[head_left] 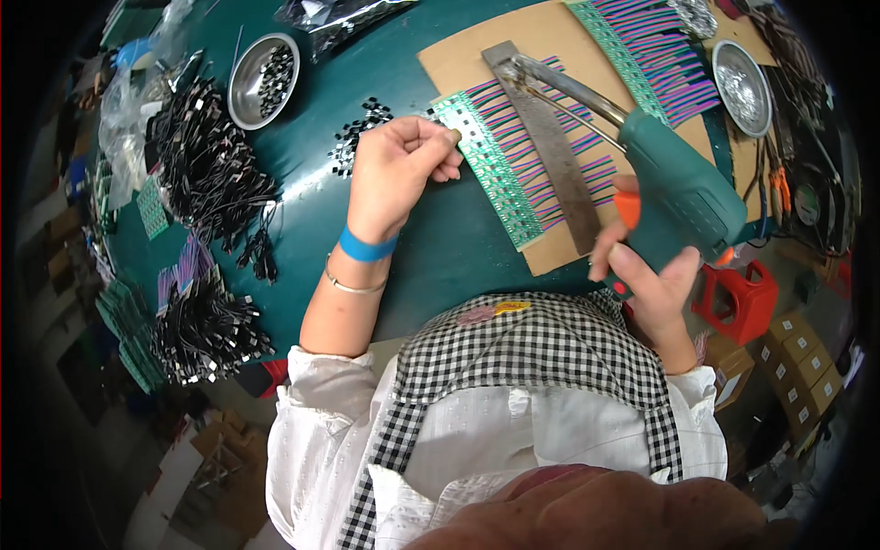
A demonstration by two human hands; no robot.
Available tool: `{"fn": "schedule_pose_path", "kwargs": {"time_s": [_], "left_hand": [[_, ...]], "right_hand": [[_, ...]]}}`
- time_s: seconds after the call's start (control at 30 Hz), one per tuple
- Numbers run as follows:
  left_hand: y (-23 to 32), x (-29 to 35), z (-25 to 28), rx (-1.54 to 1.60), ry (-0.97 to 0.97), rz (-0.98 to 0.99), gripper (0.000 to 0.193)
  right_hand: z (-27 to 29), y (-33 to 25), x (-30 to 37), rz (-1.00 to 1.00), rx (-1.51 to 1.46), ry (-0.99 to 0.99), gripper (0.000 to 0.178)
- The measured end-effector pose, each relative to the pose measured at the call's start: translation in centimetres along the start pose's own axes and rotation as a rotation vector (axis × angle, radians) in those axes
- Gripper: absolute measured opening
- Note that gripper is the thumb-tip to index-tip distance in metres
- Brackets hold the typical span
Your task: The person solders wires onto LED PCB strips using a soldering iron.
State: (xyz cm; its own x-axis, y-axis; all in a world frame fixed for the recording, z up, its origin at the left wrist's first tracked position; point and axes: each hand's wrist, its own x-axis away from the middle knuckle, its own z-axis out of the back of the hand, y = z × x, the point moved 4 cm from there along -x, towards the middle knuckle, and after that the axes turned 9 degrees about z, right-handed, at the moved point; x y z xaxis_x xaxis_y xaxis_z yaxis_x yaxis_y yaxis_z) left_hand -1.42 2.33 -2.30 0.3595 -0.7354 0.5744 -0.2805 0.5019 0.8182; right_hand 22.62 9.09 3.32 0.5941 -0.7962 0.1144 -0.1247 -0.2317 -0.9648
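My left hand [399, 165] is closed in a pinch at the upper left edge of a green circuit board panel [500, 188]. What the fingertips hold is too small to make out. Beside that hand lies a loose scatter of small black parts [348, 147]. My right hand [653, 289] grips a green soldering gun [687, 188] with an orange trigger, its metal tip reaching up and left over a flat steel bar [561, 165]. The bar rests across the coloured wires [532, 174] extending from the panel. Panel and bar lie on a cardboard sheet [555, 259].
Another wired panel [623, 60] lies at the far right. A metal bowl [240, 92] of black parts stands far left; another bowl [762, 105] holds silvery bits. Black cable bundles [206, 156] cover the left side. Orange-handled pliers [781, 188] lie right, above a red stool [741, 298].
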Motion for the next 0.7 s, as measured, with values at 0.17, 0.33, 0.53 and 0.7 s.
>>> {"fn": "schedule_pose_path", "kwargs": {"time_s": [0.17,0.33,0.53,0.7], "left_hand": [[0.2,-0.7,0.5,-0.014,-0.008,0.033,0.012],[0.5,-0.6,0.8,-0.026,0.006,0.065,0.012],[-0.3,-0.4,0.5,-0.037,0.076,0.027,0.012],[-0.9,-0.5,0.7,-0.002,0.083,0.039,0.013]], "right_hand": [[1.8,0.9,1.1,-0.039,0.040,-0.018,0.058],[1.7,0.9,1.1,-0.017,0.010,-0.036,0.057],[1.8,1.4,1.1,-0.061,-0.005,-0.133,0.056],[1.5,1.5,0.9,-0.086,0.019,-0.158,0.053]]}}
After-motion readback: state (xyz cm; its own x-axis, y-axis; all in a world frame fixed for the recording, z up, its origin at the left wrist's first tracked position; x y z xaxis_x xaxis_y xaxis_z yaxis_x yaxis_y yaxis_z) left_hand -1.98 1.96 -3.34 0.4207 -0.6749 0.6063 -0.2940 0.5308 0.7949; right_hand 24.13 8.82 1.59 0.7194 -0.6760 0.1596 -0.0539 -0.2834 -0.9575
